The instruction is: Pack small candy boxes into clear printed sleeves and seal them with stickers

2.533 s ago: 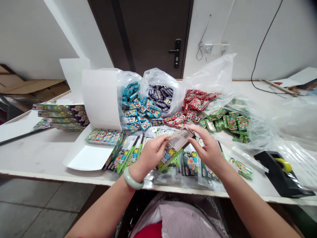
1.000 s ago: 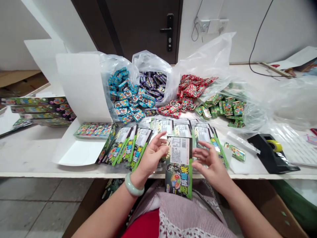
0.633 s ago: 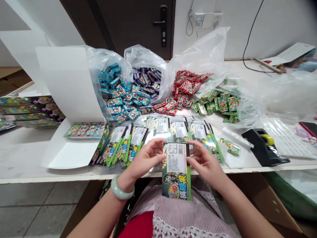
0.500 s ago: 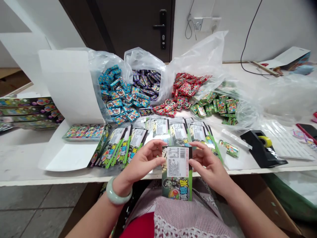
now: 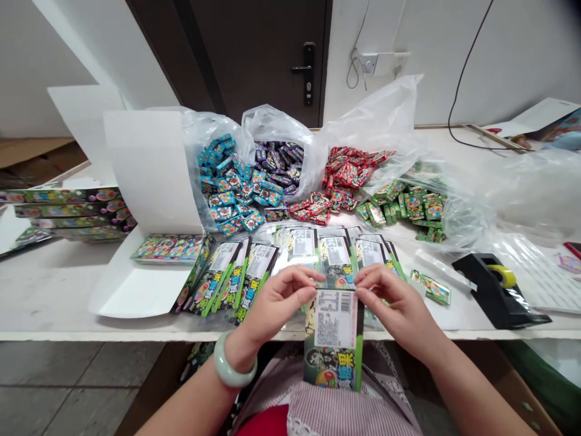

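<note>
A printed candy pouch [image 5: 334, 339] with a white label and barcode hangs upright at the table's front edge, its lower end by my lap. My left hand [image 5: 279, 306] pinches it near the top left corner between thumb and fingers. At the top right corner my right hand [image 5: 399, 309] has a similar pinch. Just beyond my fingers lie more pouches of the same print [image 5: 336, 251], overlapping in rows. Another fan of these pouches [image 5: 227, 275] is left of my left hand. Whether the held pouch has anything inside I cannot tell.
Clear bags spill small boxes: blue [image 5: 227, 194], purple [image 5: 279, 163], red [image 5: 347, 169] and green [image 5: 413, 203]. An open white carton [image 5: 145, 163] with small boxes inside stands left, beside stacked printed cartons [image 5: 77, 212]. A black tape dispenser [image 5: 494, 290] sits right.
Both hands have closed in on the pouch's top corners, the right one now pinching it. The whole view has shifted slightly, so things appear lower and further right.
</note>
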The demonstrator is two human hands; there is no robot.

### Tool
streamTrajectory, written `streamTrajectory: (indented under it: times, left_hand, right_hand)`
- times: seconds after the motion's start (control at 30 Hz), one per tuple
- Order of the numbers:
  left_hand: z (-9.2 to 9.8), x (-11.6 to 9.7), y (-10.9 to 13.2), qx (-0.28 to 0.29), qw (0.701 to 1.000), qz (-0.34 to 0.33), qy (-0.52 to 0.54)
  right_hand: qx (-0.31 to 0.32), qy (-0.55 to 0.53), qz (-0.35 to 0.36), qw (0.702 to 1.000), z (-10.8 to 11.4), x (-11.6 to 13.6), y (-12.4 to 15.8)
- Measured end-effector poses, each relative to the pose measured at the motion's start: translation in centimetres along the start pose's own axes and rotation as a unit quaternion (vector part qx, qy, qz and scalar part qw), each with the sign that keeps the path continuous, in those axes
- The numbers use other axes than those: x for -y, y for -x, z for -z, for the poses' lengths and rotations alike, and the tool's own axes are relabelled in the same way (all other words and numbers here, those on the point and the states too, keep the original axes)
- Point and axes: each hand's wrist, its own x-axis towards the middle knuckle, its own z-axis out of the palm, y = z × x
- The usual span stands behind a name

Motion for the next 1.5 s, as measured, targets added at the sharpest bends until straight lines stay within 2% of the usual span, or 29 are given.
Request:
streamTrajectory:
  times: [0.07, 0.13, 0.27, 0.37, 0.47, 0.6, 0.73, 0.87, 0.97, 1.17, 1.37, 1.5]
  left_hand:
    - [0.0, -0.2, -0.3, -0.004, 0.998, 0.037, 0.051]
    - [-0.1, -0.4, -0.4, -0.014, 0.996, 0.055, 0.062]
    - [-0.1, -0.3, -0.2, -0.04, 0.995, 0.072, 0.06]
    - [0.0, -0.3, 0.0, -0.02, 0.998, 0.056, 0.032]
    - [-0.2, -0.8, -0.3, -0.021, 0.999, 0.04, 0.021]
    - [-0.9, -1.7, -1.1, -0.058, 0.995, 0.07, 0.028]
    - [-0.9, -1.9, -1.4, -0.044, 0.994, 0.095, 0.043]
    - [0.1, -1.5, -0.5, 0.02, 0.999, 0.038, 0.031]
    - [0.7, -1.2, 0.6, 0.049, 0.999, -0.017, -0.006]
    - [0.4, -0.1, 1.8, 0.031, 0.994, -0.08, -0.069]
    - [-0.1, -0.3, 1.5, 0.043, 0.981, -0.127, -0.139]
    - [0.1, -0.5, 1.4, 0.063, 0.972, -0.167, -0.151]
  right_hand:
    - [-0.006, -0.076, -0.047, 0.996, -0.2, -0.2, -0.2]
    - [0.001, -0.101, -0.069, 0.993, -0.3, -0.3, -0.3]
    - [0.011, -0.008, 0.0, 1.0, 0.0, 0.1, 0.0]
    - [0.034, 0.025, 0.035, 0.998, 0.3, 0.6, 0.1]
    - [0.034, 0.004, -0.003, 0.999, 0.3, 1.1, -0.4]
    - [0.059, -0.059, -0.079, 0.993, 0.2, 1.6, -1.9]
    - [0.098, -0.042, -0.097, 0.99, 0.1, 2.1, -2.5]
    - [0.108, 0.007, -0.045, 0.993, 0.3, 2.3, -1.7]
    - [0.091, 0.021, 0.0, 0.996, 0.2, 2.1, -0.5]
    - [-0.009, 0.041, 0.095, 0.995, -1.2, 0.6, 1.6]
    - [-0.023, 0.081, 0.116, 0.99, -0.9, 0.2, 2.1]
    - [-0.052, 0.053, 0.131, 0.989, -1.1, 0.3, 2.3]
